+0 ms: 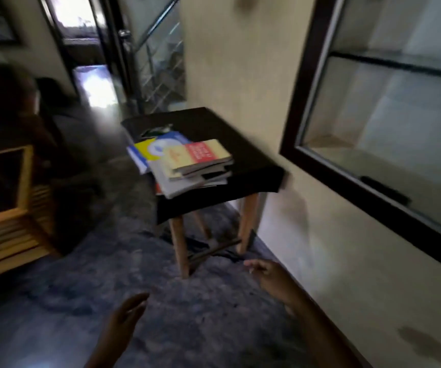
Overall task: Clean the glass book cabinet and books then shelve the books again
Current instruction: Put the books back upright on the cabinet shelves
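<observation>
1. Several books (190,166) lay in a loose, fanned stack at the near edge of the small table (227,128), beside the glass cabinet (389,107).
2. I noted my left hand (127,317) flat-fingered and my right hand (269,274) loosely spread, both empty, well apart from the stack.
3. I judged the paperbacks light, bendable and slick-covered. The best hold looked to be both sides, under the bottom book.

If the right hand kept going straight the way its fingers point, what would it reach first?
Probably the low crossbar between the legs of the table. The right hand is open and empty. Blur makes depth unclear.
</observation>
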Demonstrator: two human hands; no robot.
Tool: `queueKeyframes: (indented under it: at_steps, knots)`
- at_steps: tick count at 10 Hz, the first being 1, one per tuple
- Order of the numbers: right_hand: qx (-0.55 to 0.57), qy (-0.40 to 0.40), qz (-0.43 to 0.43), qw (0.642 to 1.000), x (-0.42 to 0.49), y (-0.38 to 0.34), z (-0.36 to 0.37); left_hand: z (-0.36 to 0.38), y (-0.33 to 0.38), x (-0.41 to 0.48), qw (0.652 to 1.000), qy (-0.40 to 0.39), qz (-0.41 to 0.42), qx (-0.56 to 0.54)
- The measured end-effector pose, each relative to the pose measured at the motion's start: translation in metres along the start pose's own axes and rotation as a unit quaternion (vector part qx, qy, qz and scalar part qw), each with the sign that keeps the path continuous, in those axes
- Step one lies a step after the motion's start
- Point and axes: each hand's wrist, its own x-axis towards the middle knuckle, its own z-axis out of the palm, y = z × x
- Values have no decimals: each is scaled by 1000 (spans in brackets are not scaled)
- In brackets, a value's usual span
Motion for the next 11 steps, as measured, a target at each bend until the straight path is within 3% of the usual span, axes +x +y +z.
queueKeyframes:
  at_steps: [1, 2, 4, 5, 7, 8, 9, 10, 11]
  knots:
    - [9, -45, -29, 999, 46, -48, 54, -54, 30, 1, 996, 14, -53, -70]
    - [12, -93, -53, 994, 102, -125, 125, -119, 16, 45, 988, 15, -106, -110]
    - [38, -106, -125, 986, 190, -222, 170, -192, 15, 140, 971, 24, -196, -135]
    - [32, -62, -151, 986, 243, -247, 172, -212, 21, 211, 972, 32, -191, -131]
    - [-28, 56, -186, 981, 380, -284, 158, -213, 96, 404, 989, -19, -95, -111]
    - [-120, 57, -156, 979, 456, -305, 158, -199, 135, 508, 996, -62, -53, -47]
    - [-248, 27, -94, 964, 492, -316, 174, -194, 153, 555, 997, -70, -18, -38]
    - [-348, 53, 20, 936, 532, -328, 211, -190, 172, 610, 992, -125, 9, -28]
    - [-346, 90, 81, 930, 554, -325, 234, -184, 178, 639, 979, -200, 19, -23]
